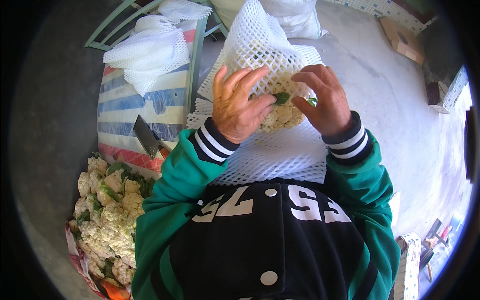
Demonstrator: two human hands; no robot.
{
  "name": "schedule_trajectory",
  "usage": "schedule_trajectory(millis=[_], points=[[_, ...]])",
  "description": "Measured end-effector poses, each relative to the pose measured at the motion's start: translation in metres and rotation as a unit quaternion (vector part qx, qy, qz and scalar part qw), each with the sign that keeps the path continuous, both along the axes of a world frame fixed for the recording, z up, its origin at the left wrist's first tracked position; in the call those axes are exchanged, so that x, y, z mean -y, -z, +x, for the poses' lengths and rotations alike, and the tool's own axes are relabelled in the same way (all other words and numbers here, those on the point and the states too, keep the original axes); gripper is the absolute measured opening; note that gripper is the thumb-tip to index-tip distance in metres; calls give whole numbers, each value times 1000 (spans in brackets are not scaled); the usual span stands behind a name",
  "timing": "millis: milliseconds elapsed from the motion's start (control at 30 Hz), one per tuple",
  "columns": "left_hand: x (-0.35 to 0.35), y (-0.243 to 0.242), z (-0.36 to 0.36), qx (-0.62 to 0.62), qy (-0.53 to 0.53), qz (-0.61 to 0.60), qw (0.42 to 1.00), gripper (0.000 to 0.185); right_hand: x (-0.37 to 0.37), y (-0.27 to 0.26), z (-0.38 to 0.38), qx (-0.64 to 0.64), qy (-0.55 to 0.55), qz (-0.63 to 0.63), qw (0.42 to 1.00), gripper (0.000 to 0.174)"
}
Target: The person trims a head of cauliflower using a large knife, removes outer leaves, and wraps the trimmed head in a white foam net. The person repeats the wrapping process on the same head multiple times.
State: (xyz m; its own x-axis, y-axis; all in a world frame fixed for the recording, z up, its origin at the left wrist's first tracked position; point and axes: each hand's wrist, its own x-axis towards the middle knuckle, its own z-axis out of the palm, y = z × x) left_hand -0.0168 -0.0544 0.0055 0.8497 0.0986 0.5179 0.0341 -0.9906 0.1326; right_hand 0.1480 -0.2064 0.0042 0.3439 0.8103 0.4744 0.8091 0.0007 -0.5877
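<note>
A pale cauliflower head (283, 118) rests in front of me, its far part covered by a white foam-net sleeve (258, 37). My left hand (243, 99) lies at its left side, fingers spread over the netting. The thumb touches a small green leaf (281, 98) at the edge of the net. On the right side, my right hand (324, 99) is bent over the sleeve's edge, with a gap between thumb and forefinger. More white foam netting (277, 157) is spread beneath the cauliflower, reaching to my lap.
To the left, a striped sheet (142, 99) covers a green-framed surface (197, 56). It bears foam-net sleeves (153, 48) and a cleaver (146, 137). Several cauliflowers (108, 210) are heaped at lower left. White sacks (296, 18) stand ahead; a cardboard box (403, 41) lies far right.
</note>
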Motion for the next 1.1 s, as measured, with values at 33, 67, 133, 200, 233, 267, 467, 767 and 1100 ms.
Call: schedule_trajectory(millis=[33,67,133,200,233,267,467,767,1100], points=[[0,0,0,0,1,-2,1000,20,-1,0,1,5,-4,-7,1000,37],[1,1,0,5,3,-5,1000,20,-2,0,2,11,-9,-15,1000,38],[1,3,0,6,0,-5,1000,21,-3,2,3,20,-16,-16,1000,35],[0,5,0,13,1,4,1000,22,-5,4,4,16,-9,2,1000,29],[0,7,1,16,3,13,1000,22,-6,6,3,15,-5,10,1000,26],[0,8,1,20,8,27,999,22,-6,7,3,17,-4,19,1000,24],[5,8,2,30,-12,19,999,22,-10,11,-5,-19,34,74,997,16],[4,9,-1,115,-37,-36,992,40,-2,9,-12,-24,13,92,995,16],[7,6,3,83,-16,-9,996,28,5,14,-15,1,0,66,998,21]])
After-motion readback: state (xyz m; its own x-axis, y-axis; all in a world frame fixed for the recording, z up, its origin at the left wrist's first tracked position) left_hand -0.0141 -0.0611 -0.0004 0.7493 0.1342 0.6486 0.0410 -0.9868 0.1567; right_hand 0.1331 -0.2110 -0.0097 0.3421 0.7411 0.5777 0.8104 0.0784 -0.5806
